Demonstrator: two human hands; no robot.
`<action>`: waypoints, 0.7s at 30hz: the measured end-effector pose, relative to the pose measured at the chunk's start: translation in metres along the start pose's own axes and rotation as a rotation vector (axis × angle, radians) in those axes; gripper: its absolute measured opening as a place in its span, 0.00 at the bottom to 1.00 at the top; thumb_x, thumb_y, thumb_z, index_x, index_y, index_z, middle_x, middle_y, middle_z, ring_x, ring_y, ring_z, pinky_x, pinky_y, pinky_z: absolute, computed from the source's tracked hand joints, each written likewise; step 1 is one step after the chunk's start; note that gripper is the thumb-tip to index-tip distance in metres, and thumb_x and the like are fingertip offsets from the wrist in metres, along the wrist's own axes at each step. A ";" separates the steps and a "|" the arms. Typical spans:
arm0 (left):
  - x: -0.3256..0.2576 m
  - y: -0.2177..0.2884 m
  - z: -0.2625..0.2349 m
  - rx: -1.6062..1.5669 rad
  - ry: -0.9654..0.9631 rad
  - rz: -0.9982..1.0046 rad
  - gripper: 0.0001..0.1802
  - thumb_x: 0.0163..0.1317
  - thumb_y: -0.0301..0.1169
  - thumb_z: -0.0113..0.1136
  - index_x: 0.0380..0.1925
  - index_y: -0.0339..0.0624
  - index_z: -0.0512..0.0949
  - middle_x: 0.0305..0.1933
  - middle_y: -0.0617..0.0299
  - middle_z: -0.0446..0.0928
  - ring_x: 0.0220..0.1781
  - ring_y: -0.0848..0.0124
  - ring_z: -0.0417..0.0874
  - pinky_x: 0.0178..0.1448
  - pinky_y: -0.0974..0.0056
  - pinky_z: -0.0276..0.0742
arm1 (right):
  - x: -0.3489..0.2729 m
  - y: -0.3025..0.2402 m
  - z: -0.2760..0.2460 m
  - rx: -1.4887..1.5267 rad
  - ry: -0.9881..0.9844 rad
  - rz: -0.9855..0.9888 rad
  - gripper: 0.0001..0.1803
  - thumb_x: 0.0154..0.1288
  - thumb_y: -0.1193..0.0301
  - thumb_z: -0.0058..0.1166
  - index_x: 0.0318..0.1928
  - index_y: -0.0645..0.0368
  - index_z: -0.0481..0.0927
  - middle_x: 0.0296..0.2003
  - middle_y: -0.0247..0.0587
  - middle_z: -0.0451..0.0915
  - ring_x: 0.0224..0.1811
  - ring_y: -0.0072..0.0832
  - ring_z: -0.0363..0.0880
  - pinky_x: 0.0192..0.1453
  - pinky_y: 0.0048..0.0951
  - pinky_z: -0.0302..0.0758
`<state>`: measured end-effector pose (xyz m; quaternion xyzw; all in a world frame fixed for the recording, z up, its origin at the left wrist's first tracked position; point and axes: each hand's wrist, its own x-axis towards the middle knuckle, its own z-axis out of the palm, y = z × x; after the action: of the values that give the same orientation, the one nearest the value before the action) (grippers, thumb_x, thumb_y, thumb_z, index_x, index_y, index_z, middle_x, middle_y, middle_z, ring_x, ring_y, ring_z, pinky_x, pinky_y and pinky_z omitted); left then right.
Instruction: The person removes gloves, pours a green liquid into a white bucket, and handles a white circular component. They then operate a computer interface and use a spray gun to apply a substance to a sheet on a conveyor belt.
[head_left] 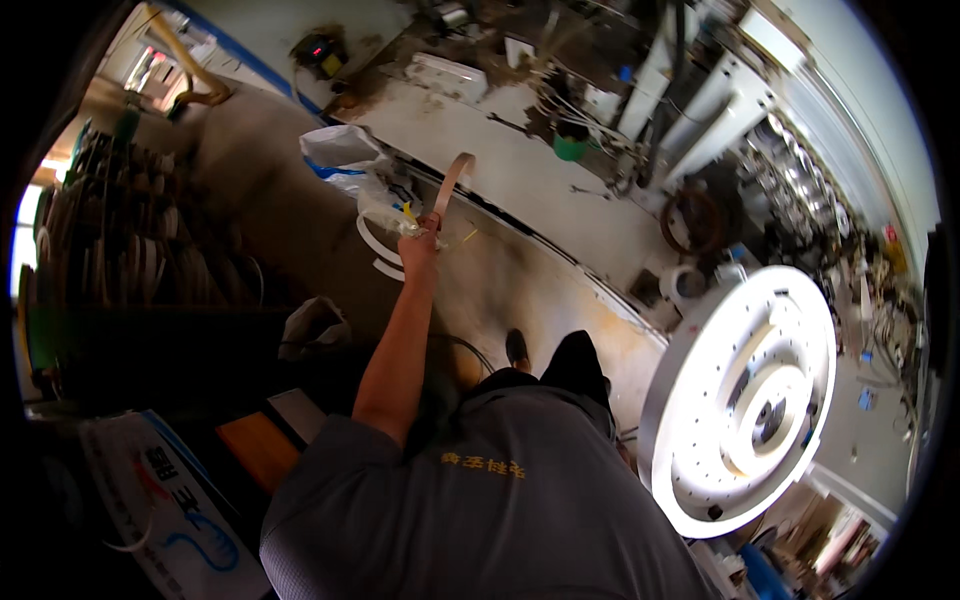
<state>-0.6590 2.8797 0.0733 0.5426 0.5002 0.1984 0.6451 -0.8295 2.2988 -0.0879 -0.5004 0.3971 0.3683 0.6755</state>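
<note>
From where I'm standing: left hand (424,236) is curling closed around one end of a curved tan strip (455,183), arching by the bench (505,165). Right hand: hidden, grip unknown. Steering clear of the plastic bag (345,150) should be preventing snags.

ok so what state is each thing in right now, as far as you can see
left hand: closed on the brown strip
brown strip: held, curved
white plastic bag: crumpled
wrench: lying on the workbench
green cup: upright
black device: red light on
white disc: brightly lit
</note>
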 end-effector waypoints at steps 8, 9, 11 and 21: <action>0.188 0.037 -0.101 -0.278 0.238 -0.057 0.20 0.63 0.41 0.67 0.49 0.41 0.78 0.41 0.59 0.76 0.34 0.64 0.76 0.30 0.55 0.69 | 0.077 -0.074 0.173 -0.171 -0.197 0.070 0.22 0.73 0.58 0.48 0.52 0.65 0.79 0.44 0.44 0.83 0.47 0.36 0.81 0.55 0.37 0.77; 0.209 0.054 -0.106 -0.261 0.248 -0.050 0.20 0.63 0.42 0.66 0.49 0.41 0.78 0.40 0.59 0.75 0.34 0.64 0.76 0.30 0.55 0.69 | 0.085 -0.081 0.189 -0.307 -0.123 0.017 0.22 0.72 0.58 0.50 0.50 0.65 0.81 0.41 0.43 0.84 0.44 0.35 0.81 0.53 0.35 0.77; 0.257 0.075 -0.122 -0.292 0.281 -0.014 0.20 0.63 0.43 0.65 0.48 0.41 0.78 0.39 0.58 0.75 0.33 0.64 0.76 0.30 0.55 0.70 | 0.088 -0.109 0.236 -0.529 -0.035 -0.026 0.24 0.69 0.55 0.56 0.45 0.67 0.84 0.36 0.40 0.85 0.39 0.30 0.82 0.46 0.30 0.76; 0.473 0.092 -0.183 -0.435 0.338 -0.033 0.16 0.67 0.36 0.55 0.50 0.41 0.79 0.44 0.57 0.79 0.42 0.62 0.81 0.42 0.56 0.78 | 0.164 -0.173 0.421 -0.730 0.000 0.142 0.04 0.66 0.71 0.58 0.36 0.58 0.81 0.20 0.24 0.70 0.18 0.16 0.62 0.22 0.23 0.60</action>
<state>-0.5915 3.3799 -0.0310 0.3423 0.5551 0.3783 0.6570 -0.5361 2.6832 -0.0925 -0.6794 0.2732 0.5317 0.4255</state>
